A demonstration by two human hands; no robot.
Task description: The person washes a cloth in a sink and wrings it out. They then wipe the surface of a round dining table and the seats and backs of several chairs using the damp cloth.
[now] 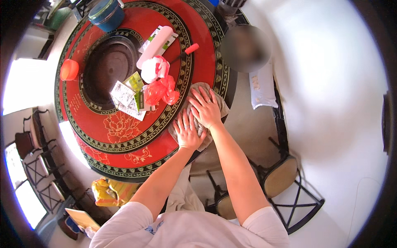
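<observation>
Basically, L hand [188, 133] & R hand [206, 109] splayed flat w/o grip on cloth [223, 108], near-right side of table [165, 144]; keep pressure even.

And there's the cloth [223, 106] at the desk's [142, 159] near right edge, right fingers [202, 96] on it, left fingers [185, 118] alongside! On the turntable [118, 131], bags [155, 91] lie right of papers [124, 98], long case [154, 48] behind; cup [69, 70] by the left edge, bucket [108, 17] toward the far left.
</observation>
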